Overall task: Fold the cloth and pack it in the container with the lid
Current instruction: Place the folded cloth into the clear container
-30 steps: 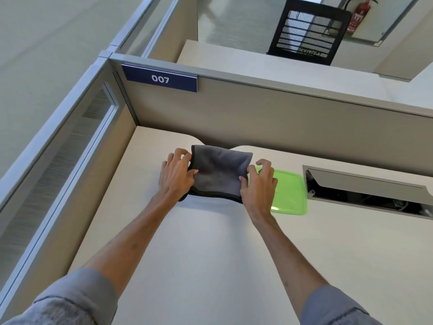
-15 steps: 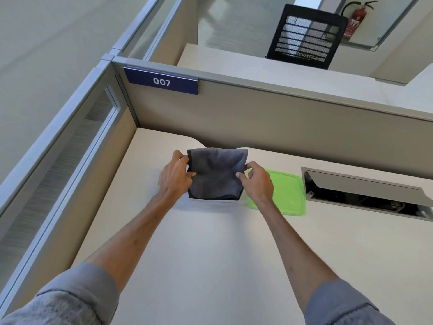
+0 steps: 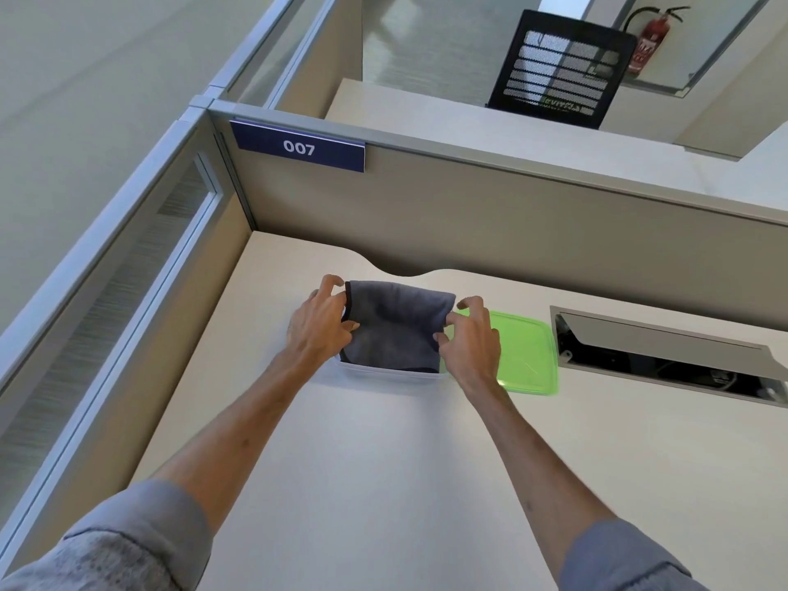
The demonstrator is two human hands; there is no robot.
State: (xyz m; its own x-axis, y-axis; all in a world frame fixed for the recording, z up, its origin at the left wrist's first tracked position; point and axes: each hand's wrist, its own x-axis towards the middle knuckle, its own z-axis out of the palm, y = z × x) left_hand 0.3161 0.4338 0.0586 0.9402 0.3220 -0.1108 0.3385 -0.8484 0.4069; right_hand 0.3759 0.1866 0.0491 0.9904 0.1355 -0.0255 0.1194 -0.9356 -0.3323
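Note:
A folded grey cloth (image 3: 394,326) sits inside a clear plastic container (image 3: 386,374) on the pale desk; only the container's near rim shows below the cloth. My left hand (image 3: 317,328) pinches the cloth's left edge between thumb and fingers. My right hand (image 3: 469,339) pinches its right edge. The green lid (image 3: 526,354) lies flat on the desk just right of the container, partly behind my right hand.
A cubicle partition with a blue "007" sign (image 3: 298,147) closes the back. A glass side panel (image 3: 128,292) bounds the left. An open cable tray slot (image 3: 665,356) is cut into the desk right of the lid. Bare desk lies in front.
The cloth has gone from held above the desk down into the container. Both hands have drawn in to its side edges, and the container's near rim now shows.

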